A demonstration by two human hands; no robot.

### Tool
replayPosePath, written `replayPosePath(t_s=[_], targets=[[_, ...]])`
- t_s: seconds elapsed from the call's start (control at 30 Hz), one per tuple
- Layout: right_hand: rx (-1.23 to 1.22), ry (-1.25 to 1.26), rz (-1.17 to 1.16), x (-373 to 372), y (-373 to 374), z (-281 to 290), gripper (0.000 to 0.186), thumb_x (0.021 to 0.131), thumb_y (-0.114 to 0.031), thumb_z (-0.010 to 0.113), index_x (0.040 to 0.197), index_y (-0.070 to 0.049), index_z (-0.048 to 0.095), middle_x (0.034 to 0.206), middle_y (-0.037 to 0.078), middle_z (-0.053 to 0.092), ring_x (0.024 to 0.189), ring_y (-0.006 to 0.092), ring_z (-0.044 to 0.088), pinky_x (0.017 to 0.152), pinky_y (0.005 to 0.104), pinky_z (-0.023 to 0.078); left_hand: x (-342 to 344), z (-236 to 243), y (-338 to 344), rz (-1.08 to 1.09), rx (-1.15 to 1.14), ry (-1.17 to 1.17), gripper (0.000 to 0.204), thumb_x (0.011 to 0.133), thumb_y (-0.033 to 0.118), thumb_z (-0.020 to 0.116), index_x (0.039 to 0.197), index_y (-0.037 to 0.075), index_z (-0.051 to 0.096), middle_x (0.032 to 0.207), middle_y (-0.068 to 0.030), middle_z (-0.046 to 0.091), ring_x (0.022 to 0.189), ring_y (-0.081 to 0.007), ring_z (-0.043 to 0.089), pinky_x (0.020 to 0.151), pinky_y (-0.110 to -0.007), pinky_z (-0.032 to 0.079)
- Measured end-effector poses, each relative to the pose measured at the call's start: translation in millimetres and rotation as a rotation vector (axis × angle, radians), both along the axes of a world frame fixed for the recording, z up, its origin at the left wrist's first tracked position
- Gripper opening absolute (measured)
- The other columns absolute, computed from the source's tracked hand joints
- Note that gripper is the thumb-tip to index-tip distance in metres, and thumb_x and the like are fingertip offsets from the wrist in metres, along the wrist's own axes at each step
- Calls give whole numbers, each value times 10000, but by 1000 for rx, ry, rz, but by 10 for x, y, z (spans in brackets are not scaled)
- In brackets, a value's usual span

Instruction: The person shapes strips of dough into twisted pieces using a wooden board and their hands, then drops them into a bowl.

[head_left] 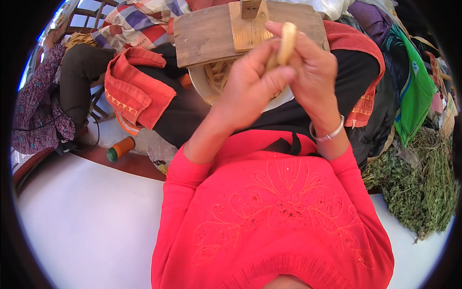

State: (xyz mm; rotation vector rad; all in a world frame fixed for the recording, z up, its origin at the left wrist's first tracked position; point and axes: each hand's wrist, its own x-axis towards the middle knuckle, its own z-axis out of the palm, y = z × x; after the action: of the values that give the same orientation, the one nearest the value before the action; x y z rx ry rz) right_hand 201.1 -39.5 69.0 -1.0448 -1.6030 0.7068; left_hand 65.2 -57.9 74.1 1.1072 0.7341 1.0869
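In front of my chest, both hands are raised and closed around a pale yellow, elongated, curved piece (288, 42); its kind does not show clearly. My left hand (243, 91) grips its lower part, thumb laid toward the right hand. My right hand (315, 67) wraps the piece from the right, and one end sticks up above the fingers. Just behind them lies a brown wooden board (204, 38) with a lighter wood strip (245, 34) and a small block (250, 8) on it. Below the board, a white bowl (198, 83) holds pale strips (216, 74), partly hidden by my left hand.
Red towels (137, 89) lie over my legs on both sides. An orange and green spool (120, 149) rests at the left by a clear plastic bag (161, 147). Bundled dried herbs (418, 188) and a green cloth (416, 89) are at the right.
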Motion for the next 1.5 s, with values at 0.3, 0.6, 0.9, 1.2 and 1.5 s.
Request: replayPosePath(t_s=[0.3,0.6,0.9,1.2,1.5], targets=[[-305,-352,-78,152,-75,-606,265,874,-346,630,805,-92,662,657,150,582,590,328,582,508,366,445,-173,-665,93,124,630,1018,146,887,67,583,1022,33,624,760,-79,609,661,-225,593,584,-322,459],[-1162,900,406,115,-331,-1070,241,930,-148,589,1140,-35,625,1053,25,653,962,135,609,824,276,486,-157,-923,-231,135,482,689,399,816,-1,605,1212,9,564,1140,-169,585,1039,-340,575,872,-361,466],[-234,125,-44,129,-98,-815,125,785,37,655,907,31,681,1183,95,535,1028,168,542,867,259,433,127,-826,182,216,213,713,222,939,237,521,937,25,588,667,-115,601,594,-270,590,552,-372,450],[-277,451,5,177,-87,-809,220,831,-12,669,1048,15,648,1195,63,523,976,109,536,845,238,444,-386,-919,-103,122,16,415,125,956,144,552,1028,43,556,808,10,585,642,-67,506,588,-191,413],[-812,-36,460,314,236,-191,250,895,-145,635,1102,-4,623,772,19,614,724,86,584,661,230,483,-335,-601,162,87,422,682,87,886,67,618,945,18,578,780,-87,589,727,-150,568,678,-271,463]])
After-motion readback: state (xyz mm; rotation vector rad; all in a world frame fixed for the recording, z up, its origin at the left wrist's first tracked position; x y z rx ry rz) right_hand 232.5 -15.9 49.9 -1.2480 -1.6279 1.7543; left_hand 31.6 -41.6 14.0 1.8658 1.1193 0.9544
